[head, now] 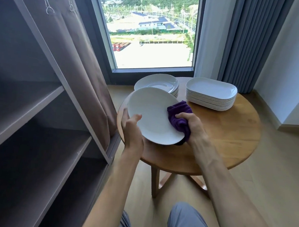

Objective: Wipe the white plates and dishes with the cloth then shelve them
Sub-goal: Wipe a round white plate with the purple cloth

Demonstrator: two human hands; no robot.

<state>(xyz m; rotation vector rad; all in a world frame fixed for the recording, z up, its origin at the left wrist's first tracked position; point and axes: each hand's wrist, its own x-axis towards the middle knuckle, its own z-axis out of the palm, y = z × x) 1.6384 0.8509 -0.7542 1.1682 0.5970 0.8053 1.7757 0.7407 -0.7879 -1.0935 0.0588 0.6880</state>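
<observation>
Round white plate is being held tilted above the near-left edge of the round wooden table, face toward the camera. Left hand is gripping its lower-left rim, thumb lying on the face, fingers going behind. Right hand is clutching a bunched purple cloth, fingers curled round it, and the cloth is pressing on the plate's right rim and wrapping under the edge. Behind the held plate, a stack of round white plates is sitting on the table's far side; just to its right, not touching, a stack of rectangular white dishes. Brown shelving unit is standing at left, with a brown curtain hanging on clips at its right side. Window is looking out on buildings and hills behind the table, grey curtain hanging to its right. Grey trouser knees are showing at the bottom over the wood floor.
</observation>
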